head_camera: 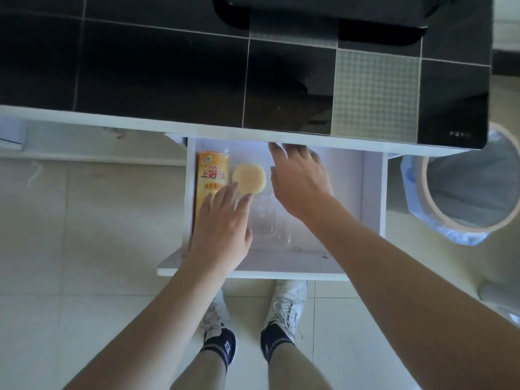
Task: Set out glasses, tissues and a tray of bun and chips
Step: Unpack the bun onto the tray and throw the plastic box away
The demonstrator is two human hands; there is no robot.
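Person's white sneakers on tiled floor. Open white drawer w/ orange chips can beside round bun. Left hand flat, fingers straight, over both; right hand relaxed, empty, nr black-tiled counter.
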